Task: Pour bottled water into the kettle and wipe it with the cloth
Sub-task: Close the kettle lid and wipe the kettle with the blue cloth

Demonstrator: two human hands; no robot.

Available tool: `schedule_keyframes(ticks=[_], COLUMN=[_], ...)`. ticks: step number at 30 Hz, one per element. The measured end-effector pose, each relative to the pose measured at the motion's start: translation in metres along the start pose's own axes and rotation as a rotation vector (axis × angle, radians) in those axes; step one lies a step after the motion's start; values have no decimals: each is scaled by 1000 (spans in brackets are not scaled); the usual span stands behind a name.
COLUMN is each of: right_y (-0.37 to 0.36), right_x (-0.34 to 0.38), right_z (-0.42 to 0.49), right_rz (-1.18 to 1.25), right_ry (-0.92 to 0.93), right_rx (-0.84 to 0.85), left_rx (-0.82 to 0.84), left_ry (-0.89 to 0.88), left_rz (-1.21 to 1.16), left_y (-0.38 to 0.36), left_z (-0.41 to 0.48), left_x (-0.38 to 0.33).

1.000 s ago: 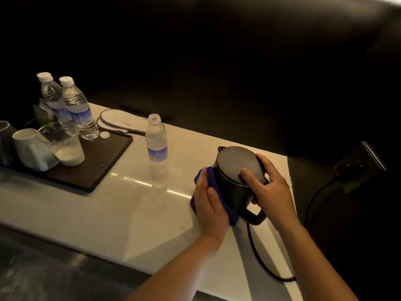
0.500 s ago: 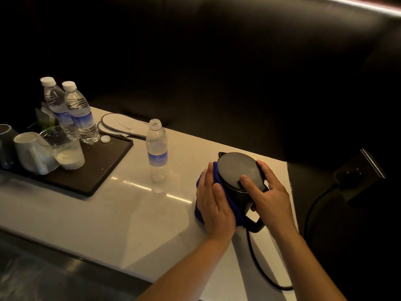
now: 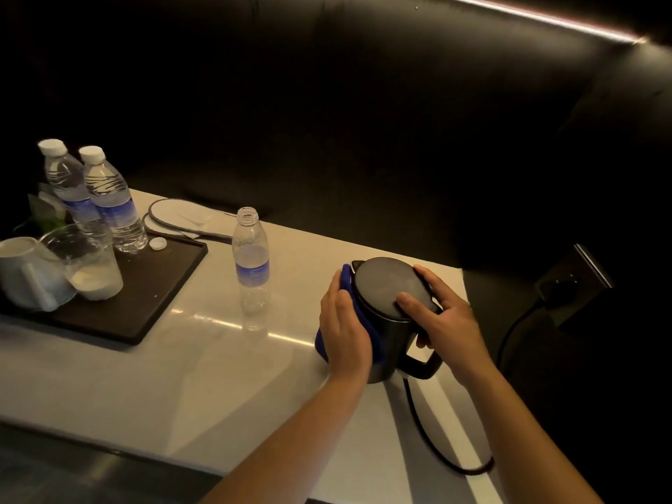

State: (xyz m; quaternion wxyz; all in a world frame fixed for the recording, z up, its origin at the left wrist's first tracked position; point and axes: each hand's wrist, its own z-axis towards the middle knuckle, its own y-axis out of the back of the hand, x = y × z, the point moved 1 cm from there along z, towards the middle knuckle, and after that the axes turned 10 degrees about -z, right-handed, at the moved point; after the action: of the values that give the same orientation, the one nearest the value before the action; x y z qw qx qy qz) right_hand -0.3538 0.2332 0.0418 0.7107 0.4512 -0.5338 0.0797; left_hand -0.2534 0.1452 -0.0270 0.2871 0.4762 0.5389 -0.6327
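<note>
Two hands on the squat black lidded kettle (image 3: pixel 385 314), near the right end of the pale stone bench (image 3: pixel 182 376). Left hand (image 3: pixel 345 329) flat and open, pressing the blue cloth (image 3: pixel 344 281) against the kettle's side, higher up that side than a second ago, so wiping under way. Right hand (image 3: pixel 443 318) spread over lid and handle, steadying. Clear plastic bottle (image 3: pixel 251 263) uncapped beside it, apparently emptied, so pouring judged done. Little room rightward: bench edge close, black cord (image 3: pixel 436 445) trailing off behind. Ample bare surface leftward before the dark tray (image 3: pixel 152 307).
</note>
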Motion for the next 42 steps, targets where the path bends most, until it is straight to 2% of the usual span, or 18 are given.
schedule_keyframes(ticks=[3,5,11,17,22,26,33,37,42], right_y=[5,6,12,16,15,12,5,2,-1], right_x=[2,1,-2,0,-1,-1,4,5,4], right_z=[4,7,18,26,27,21,8,4,0], right_rz=[8,8,-2,-6,4,-21,-68,-62,-81], right_ry=[-5,-4,-4,4,-1,1,16,11,4], right_rx=[67,94,169,233,231,192,116,74,44], left_rx=[17,35,109,260,441,538,409,344,158], left_ry=[-246,-240,77,591,749,760,756,629,409], left_rz=[80,49,-65,57,128,232,86,-28,-109], left_y=[-5,3,26,25,4,1,15,26,35], left_z=[-16,-7,30,73,97,105,90,74,46], left_x=[4,15,24,-2,-22,-24,-7,1,19])
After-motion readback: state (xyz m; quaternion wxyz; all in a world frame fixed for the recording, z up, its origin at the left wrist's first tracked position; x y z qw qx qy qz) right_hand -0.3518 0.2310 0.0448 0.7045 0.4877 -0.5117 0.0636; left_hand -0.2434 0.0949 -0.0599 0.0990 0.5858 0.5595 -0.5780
